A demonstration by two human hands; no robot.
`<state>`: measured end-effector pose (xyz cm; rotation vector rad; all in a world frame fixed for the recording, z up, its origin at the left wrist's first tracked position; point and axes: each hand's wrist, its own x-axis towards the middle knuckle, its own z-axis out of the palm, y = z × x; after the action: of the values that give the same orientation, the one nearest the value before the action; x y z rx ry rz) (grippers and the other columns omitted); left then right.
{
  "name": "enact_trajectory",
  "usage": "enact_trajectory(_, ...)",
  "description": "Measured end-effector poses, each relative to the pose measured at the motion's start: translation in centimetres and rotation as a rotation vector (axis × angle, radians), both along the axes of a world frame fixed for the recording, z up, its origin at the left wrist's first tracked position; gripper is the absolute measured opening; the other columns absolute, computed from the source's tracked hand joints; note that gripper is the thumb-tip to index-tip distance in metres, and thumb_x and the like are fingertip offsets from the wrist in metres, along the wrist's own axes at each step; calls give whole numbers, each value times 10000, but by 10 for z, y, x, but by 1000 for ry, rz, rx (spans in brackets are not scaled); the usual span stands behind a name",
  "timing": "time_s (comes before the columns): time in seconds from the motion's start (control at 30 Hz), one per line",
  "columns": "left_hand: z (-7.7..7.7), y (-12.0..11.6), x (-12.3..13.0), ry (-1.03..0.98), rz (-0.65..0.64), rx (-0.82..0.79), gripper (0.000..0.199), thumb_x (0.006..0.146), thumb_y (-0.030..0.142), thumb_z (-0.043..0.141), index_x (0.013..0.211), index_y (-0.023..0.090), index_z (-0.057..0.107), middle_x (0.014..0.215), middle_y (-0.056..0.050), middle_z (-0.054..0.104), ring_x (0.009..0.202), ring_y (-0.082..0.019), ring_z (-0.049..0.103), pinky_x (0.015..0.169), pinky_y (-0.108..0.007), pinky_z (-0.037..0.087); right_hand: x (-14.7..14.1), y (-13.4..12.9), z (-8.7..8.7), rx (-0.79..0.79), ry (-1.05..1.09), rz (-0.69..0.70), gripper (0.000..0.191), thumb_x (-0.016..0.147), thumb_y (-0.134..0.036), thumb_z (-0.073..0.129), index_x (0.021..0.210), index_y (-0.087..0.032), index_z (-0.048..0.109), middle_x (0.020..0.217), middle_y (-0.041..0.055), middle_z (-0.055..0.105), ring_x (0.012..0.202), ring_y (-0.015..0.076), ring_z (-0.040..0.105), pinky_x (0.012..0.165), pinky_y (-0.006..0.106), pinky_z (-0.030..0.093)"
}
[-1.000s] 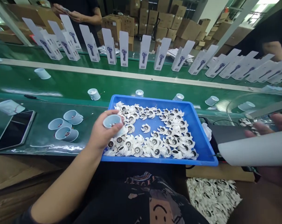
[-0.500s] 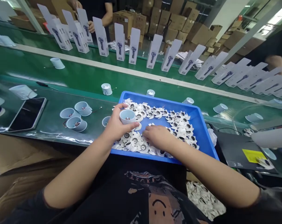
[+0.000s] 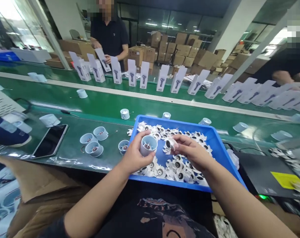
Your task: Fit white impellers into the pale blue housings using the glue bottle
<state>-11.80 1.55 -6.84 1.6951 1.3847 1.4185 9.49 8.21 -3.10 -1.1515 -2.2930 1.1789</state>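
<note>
Over the left part of the blue tray (image 3: 189, 122), my left hand (image 3: 136, 152) is wrapped round a light blue cup (image 3: 149, 145), whose open top faces up and shows a small motor part inside. My right hand (image 3: 189, 148) pinches a white fan wheel (image 3: 170, 144) just right of the cup; the two parts are apart. The wheel's dark hub faces left toward the cup. Many white fan wheels (image 3: 181, 167) lie in the tray under and around both hands.
Left of the tray stand several blue cups (image 3: 94, 148) and a phone (image 3: 50, 140). More cups (image 3: 125, 114) sit on the green belt behind. Beyond is a row of white boxes (image 3: 132, 73); a person (image 3: 110, 36) holds one. A black device (image 3: 259, 168) lies right.
My right hand has come up from the pile with a fan wheel in its fingers. The cup in my left hand is tipped more toward the camera. The view has tilted up.
</note>
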Motion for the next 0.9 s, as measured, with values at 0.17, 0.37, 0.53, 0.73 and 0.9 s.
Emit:
enact_trajectory(0.17,7,-12,16,379,-96,100,548,685,346,848,1145,222,576,1120,-72,705,1057,-296,658,936,-472,503,7,-33,-2,-157,289,-96,520,838,-664,314,987,-188,460,721,50,584,608,182,600,602,335,521)
enact_trajectory(0.37,16,-21,28,478,-128,255,429,780,328,776,1124,212,548,1066,-62,710,987,-260,666,906,-433,489,7,-59,15,121,317,-189,218,779,-330,626,961,-209,621,882,38,618,695,147,528,666,297,424)
enact_trajectory(0.53,21,-26,27,503,-73,285,304,837,298,663,1102,211,542,1021,-67,704,949,-253,665,873,-415,497,3,-69,30,442,180,-109,163,823,-178,587,971,-183,657,889,13,612,643,108,509,654,280,409)
enact_trajectory(0.73,17,-30,27,570,-44,356,324,825,206,588,1142,211,520,1047,-68,711,976,-254,669,961,-448,482,-6,-68,25,603,23,26,203,833,-105,674,1017,-187,697,917,41,606,799,177,573,722,315,457)
enact_trajectory(0.9,9,-30,28,567,-11,386,340,851,195,589,1179,216,503,1077,-80,706,1022,-260,669,992,-447,496,-9,-61,18,564,49,23,162,816,-97,743,925,-216,755,845,27,502,786,170,537,711,310,450)
